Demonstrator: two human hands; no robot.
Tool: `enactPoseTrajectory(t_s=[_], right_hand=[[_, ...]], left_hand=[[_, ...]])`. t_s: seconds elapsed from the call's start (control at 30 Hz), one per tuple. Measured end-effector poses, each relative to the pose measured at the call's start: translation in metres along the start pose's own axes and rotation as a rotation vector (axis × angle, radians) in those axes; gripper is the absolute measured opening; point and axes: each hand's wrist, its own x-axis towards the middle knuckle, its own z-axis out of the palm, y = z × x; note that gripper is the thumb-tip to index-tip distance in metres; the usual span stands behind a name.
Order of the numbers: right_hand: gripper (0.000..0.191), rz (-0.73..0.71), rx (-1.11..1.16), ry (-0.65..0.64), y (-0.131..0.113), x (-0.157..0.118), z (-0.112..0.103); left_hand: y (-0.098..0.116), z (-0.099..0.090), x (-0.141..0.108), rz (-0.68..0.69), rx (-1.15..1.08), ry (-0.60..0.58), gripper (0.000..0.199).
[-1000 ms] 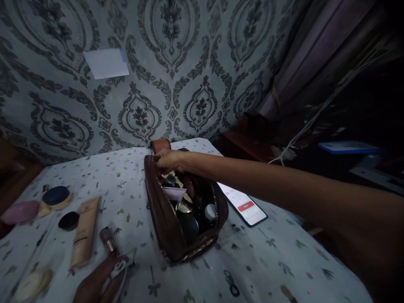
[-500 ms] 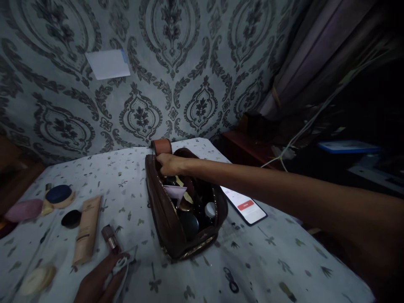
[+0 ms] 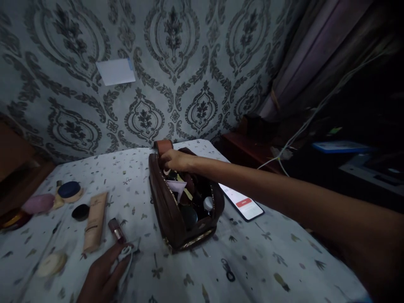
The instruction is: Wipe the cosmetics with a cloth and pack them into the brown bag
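Observation:
My right hand (image 3: 177,160) reaches into the far end of an unzipped brown toiletry bag (image 3: 168,223). Its fingers curl down inside the rim, and what they hold, if anything, is hidden. Inside the bag lie a pale pink packet (image 3: 176,187), a round dark container (image 3: 189,216) and a white-capped bottle (image 3: 208,204). At the lower left, my left hand (image 3: 102,271) is closed on a pale looped cord (image 3: 126,252); a clear piece shows beside it. Just beyond those fingers lies a small dark-capped tube (image 3: 116,230).
On the patterned sheet (image 3: 189,273) at left are a beige squeeze tube (image 3: 95,223), a black cap (image 3: 81,212), a blue-lidded jar (image 3: 69,190), a pink item (image 3: 38,204) and a cream round item (image 3: 52,264). A lit phone (image 3: 244,204) lies right of the bag.
The view has shifted slightly, so the items at left appear further right. My right hand stays at the bag's far end, and my left hand keeps the looped cord.

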Motion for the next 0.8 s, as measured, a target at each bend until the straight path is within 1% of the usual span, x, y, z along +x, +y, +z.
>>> enactPoseTrajectory(t_s=[0.07,0.13,0.2,0.23,0.27,0.33,0.43,0.5,0.57,0.63,0.7,0.77,0.8], right_hand=[[0.018,-0.005,0.074,0.064,-0.005,-0.007,-0.004],[0.02,-0.04,0.135,0.162,-0.011,-0.018,-0.007],[0.018,-0.133,0.166,0.259,-0.018,-0.033,-0.007],[0.015,-0.195,0.174,0.286,-0.021,-0.043,-0.005],[0.011,-0.261,0.181,0.303,-0.024,-0.053,-0.002],[0.012,-0.354,0.17,0.329,-0.028,-0.073,0.008],[0.015,-0.393,0.063,0.42,-0.031,-0.101,0.026],[0.014,-0.449,-0.003,0.464,-0.034,-0.115,0.04],[0.012,-0.532,-0.047,0.472,-0.037,-0.126,0.055],[0.011,-0.619,-0.049,0.436,-0.041,-0.135,0.073],[0.012,-0.672,-0.02,0.347,-0.045,-0.139,0.094],[0.015,-0.678,0.03,0.239,-0.047,-0.14,0.119],[0.016,-0.669,0.057,0.199,-0.048,-0.139,0.132]], left_hand=[[0.003,0.001,-0.001,0.004,-0.02,0.063,0.034],[0.01,0.0,-0.001,-0.005,-0.057,0.103,0.031],[0.02,-0.005,0.0,-0.041,-0.108,0.082,0.027],[0.025,-0.008,0.001,-0.068,-0.133,0.064,0.026],[0.03,-0.012,0.002,-0.093,-0.159,0.048,0.025],[0.039,-0.022,0.004,-0.138,-0.198,0.037,0.024],[0.045,-0.037,0.004,-0.18,-0.249,0.006,0.026],[0.043,-0.049,0.003,-0.203,-0.265,0.008,0.028],[0.035,-0.064,0.001,-0.239,-0.263,0.054,0.029],[0.019,-0.079,0.001,-0.278,-0.245,0.125,0.03],[-0.004,-0.096,0.004,-0.306,-0.191,0.195,0.032],[-0.031,-0.112,0.011,-0.34,-0.071,0.308,0.034],[-0.045,-0.12,0.017,-0.376,0.007,0.332,0.035]])
